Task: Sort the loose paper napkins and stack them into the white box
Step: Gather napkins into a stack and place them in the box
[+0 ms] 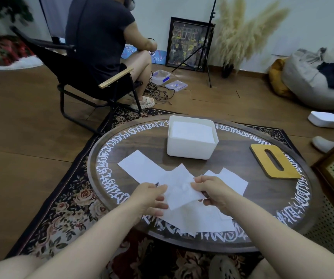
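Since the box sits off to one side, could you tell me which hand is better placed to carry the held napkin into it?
Probably the right hand: it pinches the napkin on the side nearer the white box, which stands ahead and slightly right. The left hand is farther.

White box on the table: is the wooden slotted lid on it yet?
No: the yellow wooden slotted lid lies flat on the table, right of the open white box.

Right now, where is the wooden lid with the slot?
The wooden lid lies flat on the round table, right of the white box, near the table's right edge.
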